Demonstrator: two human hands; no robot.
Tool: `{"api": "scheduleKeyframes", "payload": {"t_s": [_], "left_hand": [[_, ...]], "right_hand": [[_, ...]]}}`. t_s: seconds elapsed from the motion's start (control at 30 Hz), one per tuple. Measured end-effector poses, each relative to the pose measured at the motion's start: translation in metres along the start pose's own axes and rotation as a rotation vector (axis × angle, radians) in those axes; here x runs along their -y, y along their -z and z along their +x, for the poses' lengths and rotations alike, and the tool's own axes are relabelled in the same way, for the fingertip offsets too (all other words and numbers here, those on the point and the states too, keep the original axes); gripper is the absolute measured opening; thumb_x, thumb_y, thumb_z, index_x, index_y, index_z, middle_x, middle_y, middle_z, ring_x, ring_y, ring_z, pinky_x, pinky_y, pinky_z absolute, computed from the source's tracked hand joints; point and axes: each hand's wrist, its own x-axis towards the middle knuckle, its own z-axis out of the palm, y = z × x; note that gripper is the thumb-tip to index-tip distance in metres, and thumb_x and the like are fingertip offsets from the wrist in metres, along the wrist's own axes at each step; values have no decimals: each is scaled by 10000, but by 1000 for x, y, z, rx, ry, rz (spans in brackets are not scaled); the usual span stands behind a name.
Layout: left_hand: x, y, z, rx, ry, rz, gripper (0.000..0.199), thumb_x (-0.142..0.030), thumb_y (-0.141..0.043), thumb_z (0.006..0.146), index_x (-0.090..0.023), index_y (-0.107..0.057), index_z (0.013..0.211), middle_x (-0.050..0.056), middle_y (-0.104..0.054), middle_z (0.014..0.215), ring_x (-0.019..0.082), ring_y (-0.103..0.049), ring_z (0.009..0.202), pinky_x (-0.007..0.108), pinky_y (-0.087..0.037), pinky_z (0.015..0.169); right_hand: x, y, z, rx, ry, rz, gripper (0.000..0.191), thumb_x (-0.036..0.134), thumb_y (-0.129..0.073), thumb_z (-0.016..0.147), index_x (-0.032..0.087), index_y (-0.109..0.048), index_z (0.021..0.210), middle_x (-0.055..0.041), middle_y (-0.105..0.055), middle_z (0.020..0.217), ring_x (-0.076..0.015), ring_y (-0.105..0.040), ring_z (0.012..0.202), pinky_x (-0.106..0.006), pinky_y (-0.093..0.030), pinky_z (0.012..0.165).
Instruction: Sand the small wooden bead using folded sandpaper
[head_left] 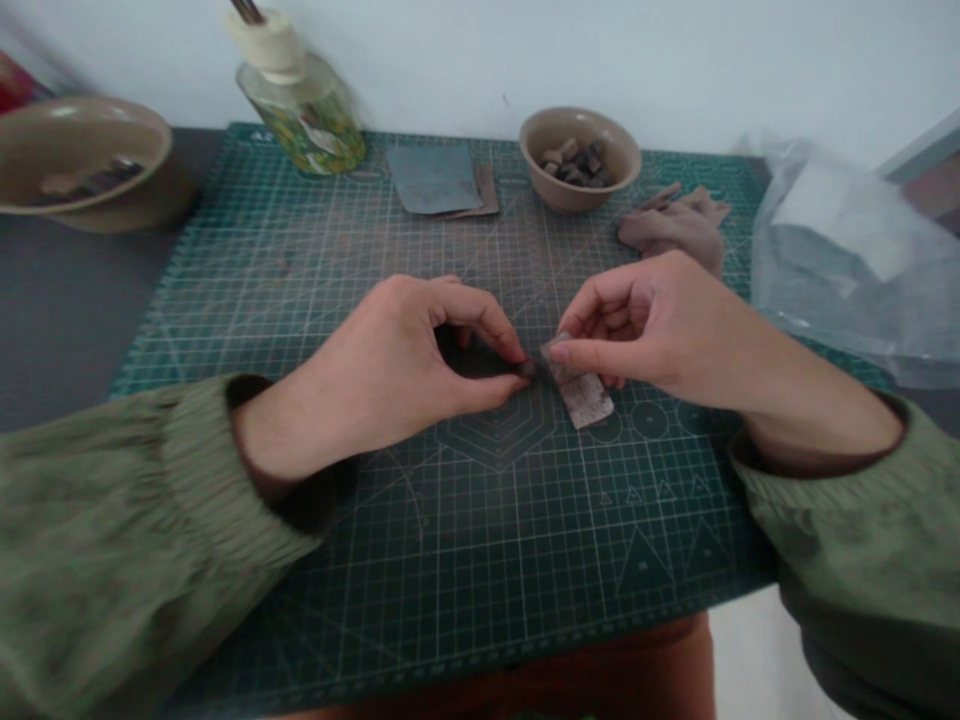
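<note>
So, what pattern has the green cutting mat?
The dark green cutting mat has white grid lines; head view.

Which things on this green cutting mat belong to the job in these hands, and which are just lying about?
Job:
left hand pinching small dark piece
right hand pinching folded speckled sandpaper strip
tan ceramic bowl of similar pieces
grey abrasive sheets

Lying about:
crumpled beige cloth
clear plastic bag
floral glass bottle
large tan bowl

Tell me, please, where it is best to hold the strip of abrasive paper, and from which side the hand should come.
Pinch the strip of abrasive paper at its upper end, coming from the right, as the right hand does: the strip is narrow and thin, and this leaves its lower end free.
</note>
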Motion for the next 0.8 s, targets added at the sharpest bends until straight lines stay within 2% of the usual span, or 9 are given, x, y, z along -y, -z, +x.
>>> {"api": "scheduleKeyframes", "payload": {"t_s": [0.37,0.57,0.8], "left_hand": [[1,-1,1,-27,-42,-61,91,-274,-891,919,-283,-910,1007,-25,-880,998,179,-803,903,308,-587,841],[1,-2,0,-23,-80,35,114,-257,-881,909,-299,-894,1013,-44,-846,966,164,-744,860,308,-539,785],[-1,-1,1,-20,-88,45,91,-287,-872,914,-300,-900,999,-39,-842,969,170,-733,881,318,-537,811]], "right_hand": [[1,0,-2,7,-13,8,225,356,-981,918,201,-819,905,-17,-819,736,-158,-732,621,-282,-560,560],[1,0,-1,-8,-2,19,224,345,-987,914,205,-814,897,-16,-819,733,-158,-731,616,-286,-570,563],[-1,-1,-1,-4,-2,30,232,358,-994,911,209,-815,906,-16,-823,733,-166,-741,616,-290,-584,563]]}}
